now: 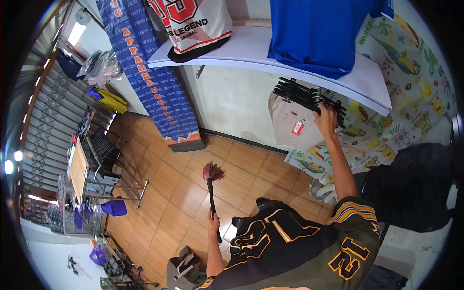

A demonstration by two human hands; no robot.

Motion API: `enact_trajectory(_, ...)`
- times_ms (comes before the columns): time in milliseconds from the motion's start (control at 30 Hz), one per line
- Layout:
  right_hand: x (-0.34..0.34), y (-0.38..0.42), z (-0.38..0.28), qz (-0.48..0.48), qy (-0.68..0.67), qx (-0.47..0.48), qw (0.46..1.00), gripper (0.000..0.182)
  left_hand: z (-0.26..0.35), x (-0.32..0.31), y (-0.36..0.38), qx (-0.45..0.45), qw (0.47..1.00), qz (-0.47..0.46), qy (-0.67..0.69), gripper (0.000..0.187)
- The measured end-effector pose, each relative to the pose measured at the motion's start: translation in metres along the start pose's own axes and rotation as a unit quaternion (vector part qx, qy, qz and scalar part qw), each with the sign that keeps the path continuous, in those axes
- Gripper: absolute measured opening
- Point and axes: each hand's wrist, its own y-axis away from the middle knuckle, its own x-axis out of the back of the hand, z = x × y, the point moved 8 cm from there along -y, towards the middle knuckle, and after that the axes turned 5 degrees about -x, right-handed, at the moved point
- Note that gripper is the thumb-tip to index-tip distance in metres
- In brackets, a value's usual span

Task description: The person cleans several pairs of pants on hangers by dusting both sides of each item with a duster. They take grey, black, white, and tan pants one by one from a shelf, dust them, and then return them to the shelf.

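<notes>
My left hand (pixel 213 221) is wrapped round the black handle of a duster (pixel 212 172) with reddish bristles, held upright over the tiled floor. Up at the right, my right hand (pixel 326 120) has its fingers closed on a bunch of black clip hangers (pixel 302 94) under the shelf. Beige trousers (pixel 287 123) hang from these hangers against the wall, with a red and white tag (pixel 297 127) on them. My right fingertips are partly hidden among the hangers.
Above the hangers runs a white shelf (pixel 241 50) bearing a white and red shirt (pixel 205 29) and a blue shirt (pixel 314 36). A blue printed pillar (pixel 154 92) stands left of them. Dark garments (pixel 411 188) hang at the right. A folding table (pixel 78 166) stands far left.
</notes>
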Motion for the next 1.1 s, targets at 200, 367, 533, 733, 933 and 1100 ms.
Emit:
enact_trajectory(200, 0.010, 0.007, -0.017, -0.126, -0.107, -0.068, 0.984, 0.026, 0.032, 0.020, 0.017, -0.010, 0.998, 0.055, 0.013, 0.057)
enact_trajectory(367, -0.024, 0.045, -0.045, -0.223, -0.149, -0.038, 0.963, 0.030, 0.078, 0.064, 0.021, -0.144, 0.972, 0.185, -0.032, 0.049)
enact_trajectory(533, -0.046, 0.065, -0.106, -0.324, -0.182, -0.045, 0.927, 0.035, 0.256, 0.105, 0.087, -0.284, 0.898, 0.333, 0.043, 0.052)
enact_trajectory(733, -0.048, 0.086, -0.201, -0.398, -0.354, -0.062, 0.844, 0.020, 0.333, 0.087, 0.129, -0.339, 0.843, 0.317, 0.271, 0.057)
enact_trajectory(933, 0.024, 0.099, -0.301, -0.380, -0.483, -0.033, 0.788, 0.016, 0.210, -0.007, 0.095, -0.304, 0.923, 0.056, -0.228, 0.047)
enact_trajectory(1100, 0.083, 0.116, -0.355, -0.307, -0.524, -0.034, 0.794, 0.020, 0.044, 0.081, 0.107, -0.089, 0.960, 0.081, -0.251, 0.046)
